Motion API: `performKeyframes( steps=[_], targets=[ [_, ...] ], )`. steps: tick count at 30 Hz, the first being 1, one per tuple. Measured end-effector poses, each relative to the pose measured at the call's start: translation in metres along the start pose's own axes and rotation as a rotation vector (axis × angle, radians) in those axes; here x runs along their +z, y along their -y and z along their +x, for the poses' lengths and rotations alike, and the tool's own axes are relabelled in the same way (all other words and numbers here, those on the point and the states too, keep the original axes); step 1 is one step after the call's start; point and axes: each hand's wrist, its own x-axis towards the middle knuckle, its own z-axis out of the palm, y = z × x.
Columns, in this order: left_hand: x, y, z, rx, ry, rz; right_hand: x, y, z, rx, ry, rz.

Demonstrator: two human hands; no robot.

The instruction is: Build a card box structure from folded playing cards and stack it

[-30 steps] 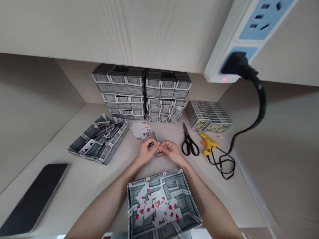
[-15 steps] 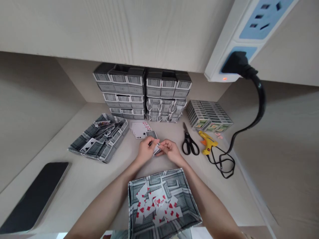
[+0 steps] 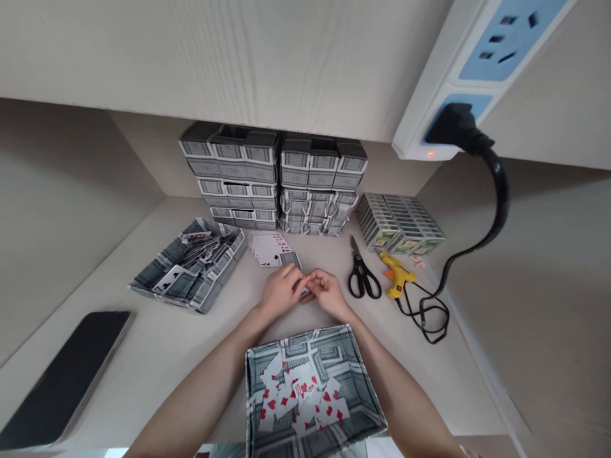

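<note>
Grey-and-white patterned cards form the walls of the box point(image 3: 334, 350) at the lower centre of the frame, between the forearms; inside it lie loose pieces of red-suit cards point(image 3: 286, 402), hearts and diamonds, one of them legibly marked "10". A second tray point(image 3: 220, 278) of like make, at left of centre, holds a loose heap of playing cards, with one white card point(image 3: 168, 280) at its near end reading "7" beside black pips. Further boxes point(image 3: 238, 166) of the same pattern are stacked in two columns at the upper centre, with dark recesses along the top; their contents cannot be made out. At centre of frame, the left hand point(image 3: 279, 292) and right hand point(image 3: 328, 292) meet at the fingertips, both pinching a small card piece point(image 3: 304, 292); fingers cover most of it, and its face cannot be read. Just above the left hand are a patterned card back point(image 3: 291, 257) and fanned cards point(image 3: 267, 247), the nearest showing a black "A". Right of centre stand packs point(image 3: 401, 222) with green labels, their lettering too small to read. Below them are black-handled scissors point(image 3: 364, 280) and a yellow glue gun point(image 3: 400, 275), the marking on its body illegible. At upper right, a white power strip point(image 3: 416, 130) with blue socket faces holds a black plug point(image 3: 452, 124); its orange indicator is lit.
</note>
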Motion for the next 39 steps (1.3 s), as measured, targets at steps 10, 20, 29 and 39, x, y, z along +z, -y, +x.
performKeyframes(
  steps=[10, 20, 29, 39],
  targets=[
    [0.006, 0.006, 0.005, -0.223, -0.093, -0.355, 0.0, -0.004, 0.003, -0.074, -0.092, 0.017],
    [0.009, 0.015, 0.011, -0.494, -0.06, -0.655, -0.015, -0.004, 0.008, -0.11, -0.224, 0.046],
    [0.009, 0.017, 0.011, -0.451, 0.078, -0.604, -0.022, 0.002, 0.006, -0.2, -0.221, -0.115],
    [0.014, 0.016, 0.01, -0.422, 0.011, -0.724, -0.022, -0.001, 0.006, -0.189, -0.215, -0.058]
  ],
)
